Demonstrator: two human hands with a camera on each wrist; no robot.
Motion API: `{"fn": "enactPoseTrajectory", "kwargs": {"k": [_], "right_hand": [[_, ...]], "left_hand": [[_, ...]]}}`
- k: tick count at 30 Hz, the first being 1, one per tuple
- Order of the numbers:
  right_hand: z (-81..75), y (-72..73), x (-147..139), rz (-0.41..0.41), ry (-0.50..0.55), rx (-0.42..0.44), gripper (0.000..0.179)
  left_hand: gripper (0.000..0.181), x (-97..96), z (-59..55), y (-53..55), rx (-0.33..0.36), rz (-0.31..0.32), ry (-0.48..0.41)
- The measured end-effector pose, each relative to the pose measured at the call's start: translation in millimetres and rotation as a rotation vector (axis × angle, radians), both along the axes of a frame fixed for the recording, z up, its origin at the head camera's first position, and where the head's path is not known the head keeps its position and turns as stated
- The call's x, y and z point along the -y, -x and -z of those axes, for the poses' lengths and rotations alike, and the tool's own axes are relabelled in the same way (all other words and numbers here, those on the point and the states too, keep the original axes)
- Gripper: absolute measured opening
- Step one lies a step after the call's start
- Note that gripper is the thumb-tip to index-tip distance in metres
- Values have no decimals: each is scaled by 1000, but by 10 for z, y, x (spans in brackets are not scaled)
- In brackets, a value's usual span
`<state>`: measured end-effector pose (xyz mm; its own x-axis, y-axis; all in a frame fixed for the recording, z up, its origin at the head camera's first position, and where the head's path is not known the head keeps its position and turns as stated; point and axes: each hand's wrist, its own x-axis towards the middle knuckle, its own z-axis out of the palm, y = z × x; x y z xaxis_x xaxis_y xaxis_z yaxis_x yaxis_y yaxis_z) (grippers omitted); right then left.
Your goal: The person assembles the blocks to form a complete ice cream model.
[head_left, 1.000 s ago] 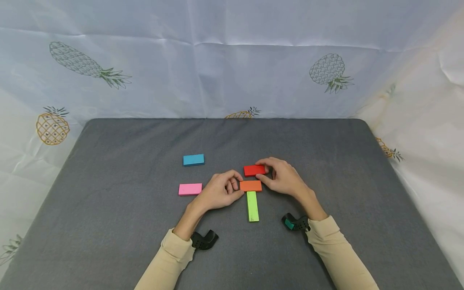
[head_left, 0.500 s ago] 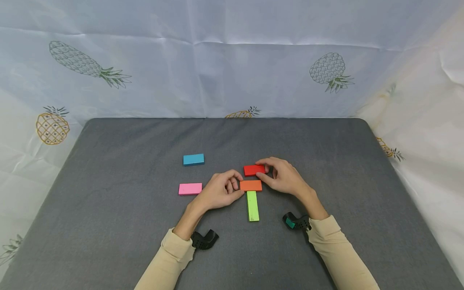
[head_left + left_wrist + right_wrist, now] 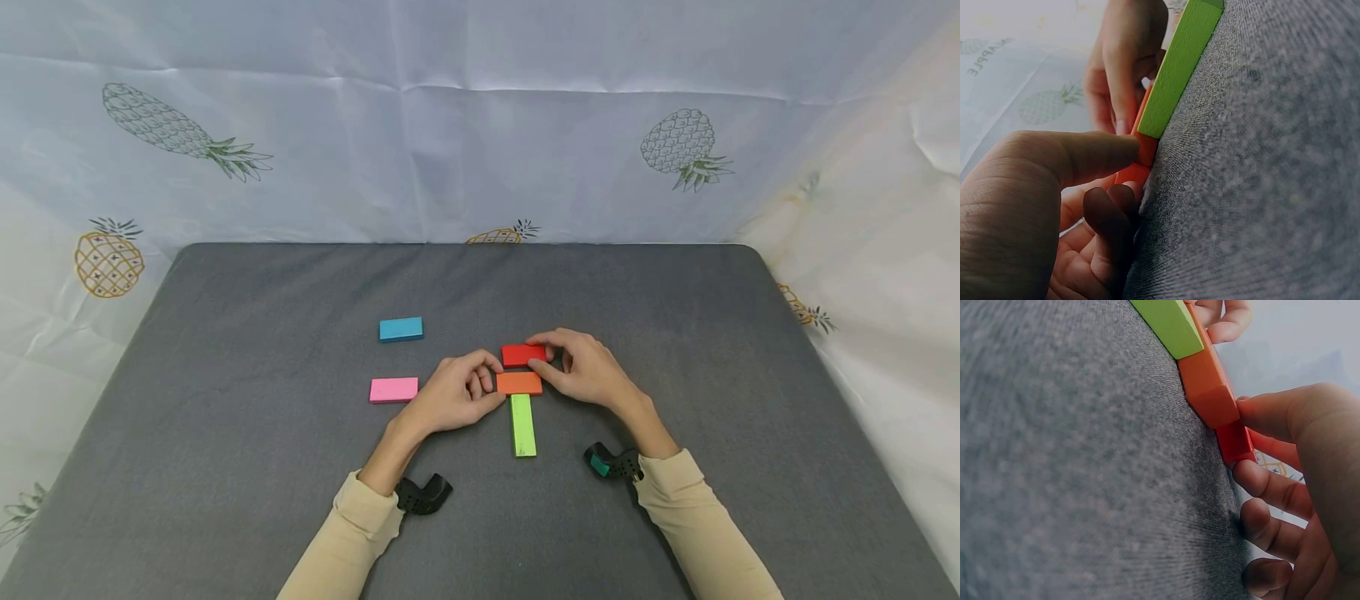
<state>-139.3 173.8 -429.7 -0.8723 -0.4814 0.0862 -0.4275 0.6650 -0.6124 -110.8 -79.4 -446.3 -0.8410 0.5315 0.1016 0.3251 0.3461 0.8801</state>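
My left hand pinches the left end of an orange block between thumb and forefinger. A lime green block lies lengthwise below the orange one, its far end against it, as the right wrist view also shows. Just beyond the orange block lies a red block, with a narrow strip of cloth between the two. My right hand grips the red block's right end, thumb on the near side and forefinger on the far side. In the left wrist view, my thumb covers part of the orange block.
A pink block lies left of my left hand, its right end close to the wrist. Farther back is a blue block. Grey cloth covers the table, and a pineapple-print curtain hangs behind it.
My right hand has drawn the red block slightly left and nearer, narrowing the gap to the orange block. The left hand and the other blocks have stayed in place.
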Motion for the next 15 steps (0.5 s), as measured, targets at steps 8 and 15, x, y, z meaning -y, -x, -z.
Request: {"fn": "enactPoseTrajectory", "kwargs": {"k": [8,15], "right_hand": [[12,-10,3,-4,4,-2,32],[15,-20,10,-13,14,6,31]], "left_hand": [[23,-2,-7,-2,-3,-4,9],[25,-2,-2,-5,-10,-7,6]]}}
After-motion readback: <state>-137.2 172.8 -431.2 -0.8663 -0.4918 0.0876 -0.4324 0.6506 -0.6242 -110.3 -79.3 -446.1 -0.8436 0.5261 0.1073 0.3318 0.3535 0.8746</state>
